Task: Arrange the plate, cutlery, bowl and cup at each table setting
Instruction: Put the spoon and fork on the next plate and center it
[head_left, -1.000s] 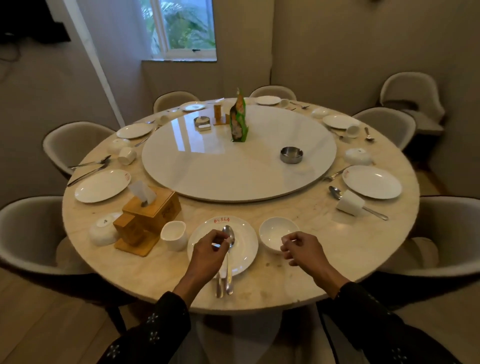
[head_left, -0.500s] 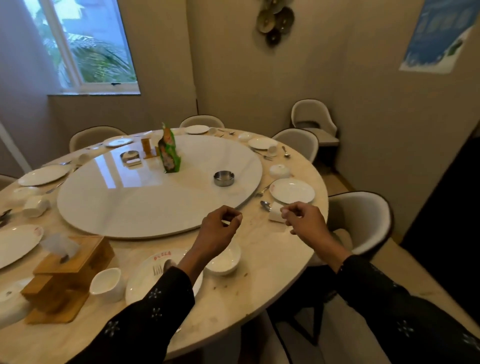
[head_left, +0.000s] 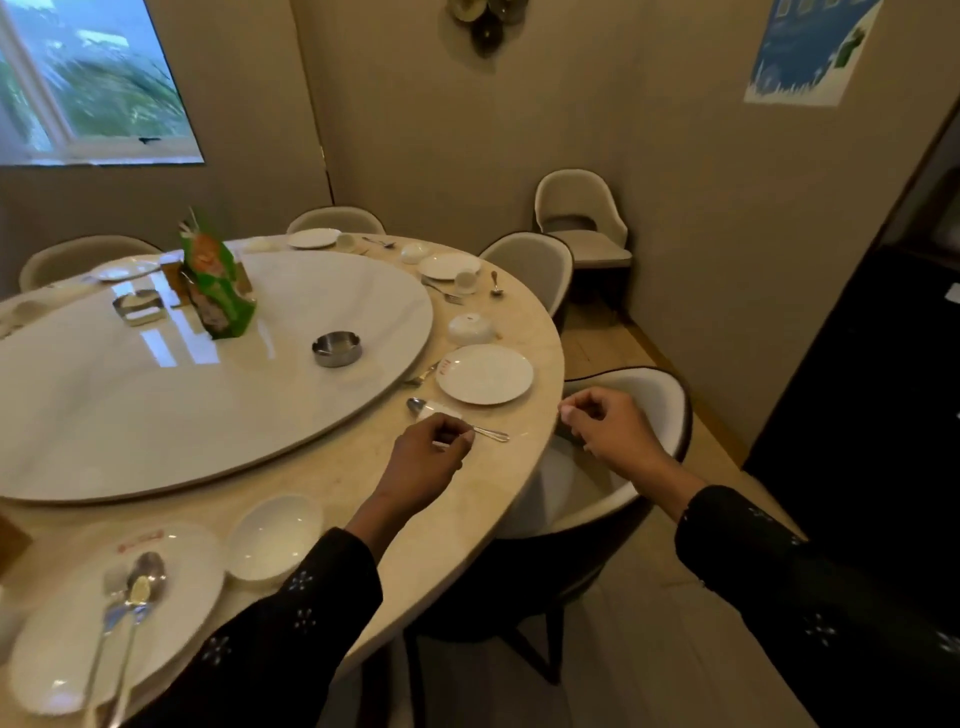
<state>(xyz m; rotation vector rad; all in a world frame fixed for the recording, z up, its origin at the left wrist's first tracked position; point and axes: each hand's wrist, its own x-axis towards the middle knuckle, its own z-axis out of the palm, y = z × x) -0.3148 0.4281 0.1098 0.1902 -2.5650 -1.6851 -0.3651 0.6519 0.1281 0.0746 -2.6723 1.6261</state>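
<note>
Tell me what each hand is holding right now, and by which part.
Nothing, as far as the view shows. The left hand hovers with curled fingers in front of the overturned cup and spoon; contact cannot be told. The right hand is loosely curled beyond the table edge, holding nothing.

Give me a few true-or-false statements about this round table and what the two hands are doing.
1. A spoon lies on the nearest plate. True.
2. The bowl beyond the next plate stands upright. False: it is turned upside down.
3. The right hand holds a fork. False: it hangs past the table edge over a chair, holding nothing visible.
4. A metal ashtray sits on the turntable. True.
5. The left hand is above the next setting's spoon. True, though a grip cannot be made out.
6. The green packet lies flat. False: it stands up.
</note>
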